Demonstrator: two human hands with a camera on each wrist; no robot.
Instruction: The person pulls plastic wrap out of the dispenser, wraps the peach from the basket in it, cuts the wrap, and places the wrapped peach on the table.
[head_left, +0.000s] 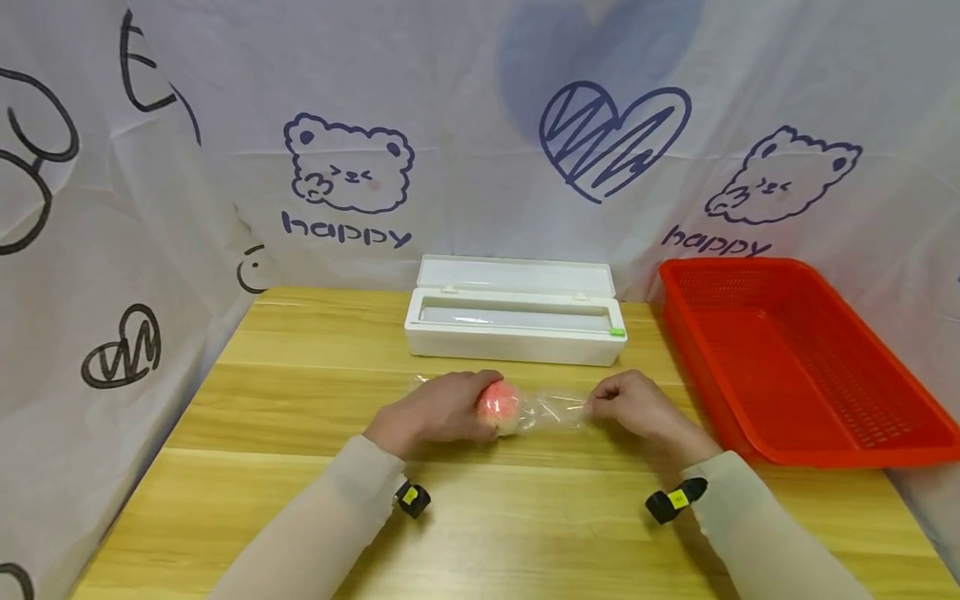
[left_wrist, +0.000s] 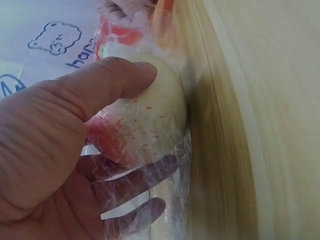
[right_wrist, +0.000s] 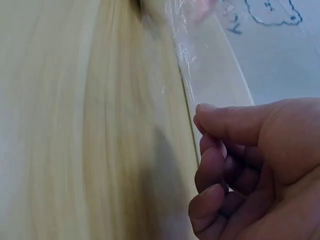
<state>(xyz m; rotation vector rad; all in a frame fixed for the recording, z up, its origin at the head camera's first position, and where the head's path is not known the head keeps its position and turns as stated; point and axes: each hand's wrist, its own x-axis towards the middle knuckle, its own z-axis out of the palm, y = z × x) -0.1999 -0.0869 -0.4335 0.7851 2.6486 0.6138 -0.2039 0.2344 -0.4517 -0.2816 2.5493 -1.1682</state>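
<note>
A round pink and cream fruit, peach-like [head_left: 499,403], is wrapped in clear plastic film [head_left: 558,410] above the wooden table. My left hand [head_left: 442,408] grips it from the left; in the left wrist view the thumb of that hand [left_wrist: 55,125] lies over the fruit [left_wrist: 145,115] and the fingers spread behind it through the film. On the right, my right hand [head_left: 637,407] pinches the far end of the film between thumb and curled fingers. In the right wrist view the film [right_wrist: 182,55] runs from the fingertips of this hand [right_wrist: 250,165] toward the fruit.
Behind the hands stands a white film dispenser box [head_left: 513,346] with its lid raised and a green piece at its right end. A red plastic basket [head_left: 712,367] sits at the right on the wooden table [head_left: 300,367]. Printed white cloth [head_left: 465,167] hangs behind.
</note>
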